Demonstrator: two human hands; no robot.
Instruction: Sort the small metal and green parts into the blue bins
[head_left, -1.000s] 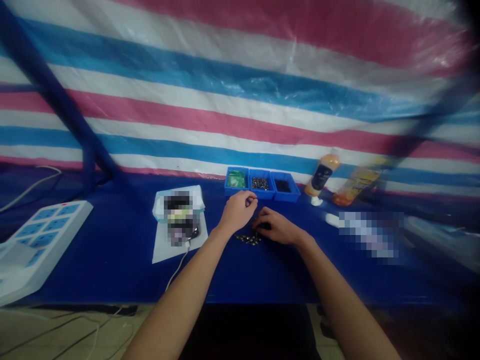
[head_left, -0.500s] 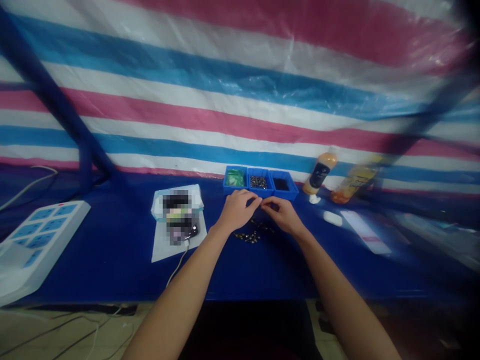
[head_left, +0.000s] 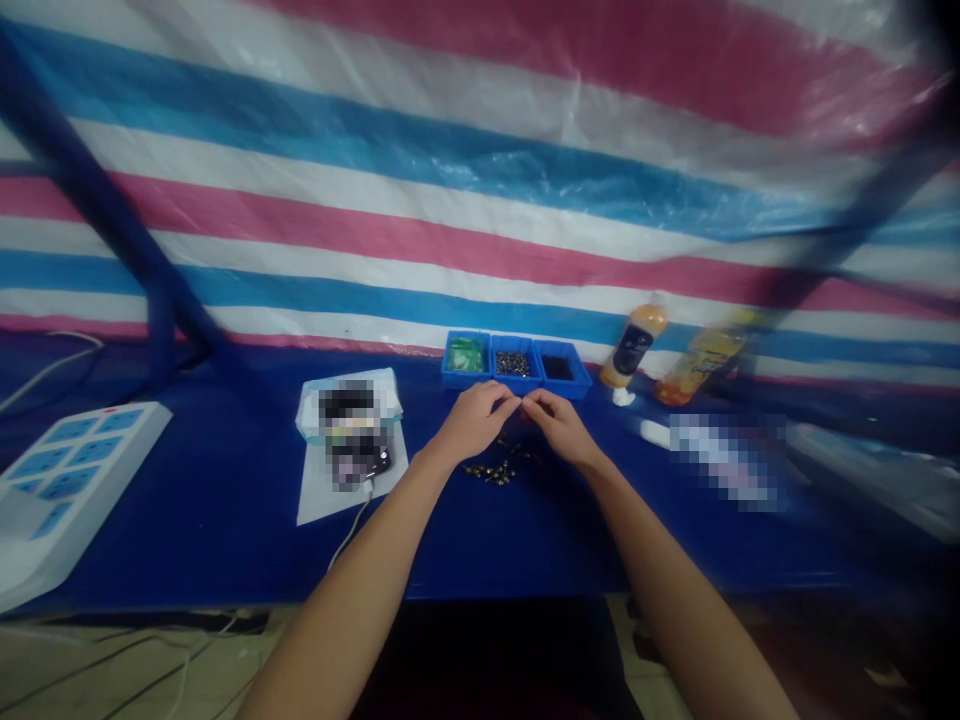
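My left hand (head_left: 480,415) and my right hand (head_left: 559,422) meet at the fingertips just in front of three joined blue bins. Both are closed in a pinch; whatever lies between the fingers is too small to make out. The left bin (head_left: 466,380) holds green-and-clear packets, the middle bin (head_left: 517,382) small shiny metal pieces, and the right bin (head_left: 568,389) small dark pieces. Below my hands, a loose pile of small brass-and-dark metal parts (head_left: 491,473) lies on the blue tabletop (head_left: 517,550), with a few more parts under my right hand.
At left, a white power strip (head_left: 112,470) and a charging phone (head_left: 364,463) on white paper (head_left: 319,490), beside a blue-white pack (head_left: 309,412). At right stand two drink bottles (head_left: 634,345), with crumpled tissue (head_left: 623,397) and a white case (head_left: 655,433) nearby.
The whole view has shifted slightly, so things appear a little further left. My hands keep their fingertip-to-fingertip pose, with the right fingers slightly more closed together.
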